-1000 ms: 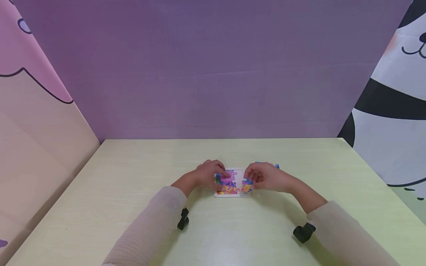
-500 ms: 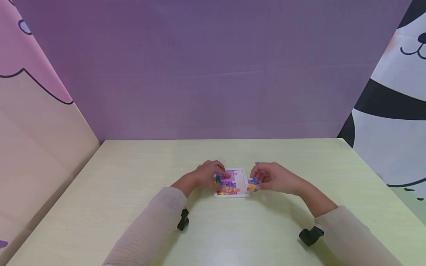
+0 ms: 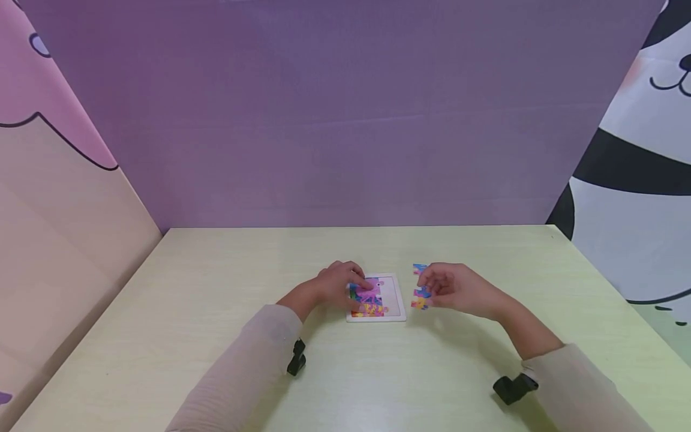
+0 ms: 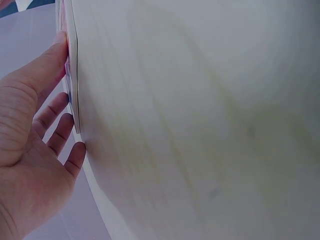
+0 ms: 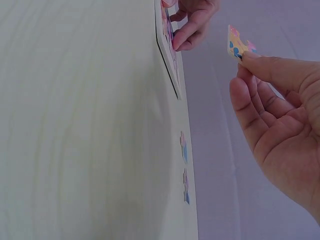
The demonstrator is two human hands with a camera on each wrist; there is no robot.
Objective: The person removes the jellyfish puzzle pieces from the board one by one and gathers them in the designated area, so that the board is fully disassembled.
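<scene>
A white puzzle tray point(image 3: 394, 305) lies mid-table, with colourful pieces in its left part and its right strip bare. My left hand point(image 3: 358, 287) rests on the tray's left side, fingers laid on the fitted pieces; its thumb touches the tray's edge point(image 4: 73, 75) in the left wrist view. My right hand point(image 3: 427, 291) hovers just right of the tray and pinches a colourful puzzle piece point(image 3: 420, 298) between thumb and fingertips. The same puzzle piece point(image 5: 237, 45) is held clear of the table in the right wrist view.
Loose pieces point(image 3: 419, 269) lie on the pale green table point(image 3: 227, 282) behind my right hand, also seen as loose pieces point(image 5: 184, 146) from the right wrist. Purple and cartoon-printed backdrops wall in the table on three sides.
My right hand has drawn away to the right from the tray, carrying the piece with it and leaving the tray's right strip uncovered. The left hand has stayed put.
</scene>
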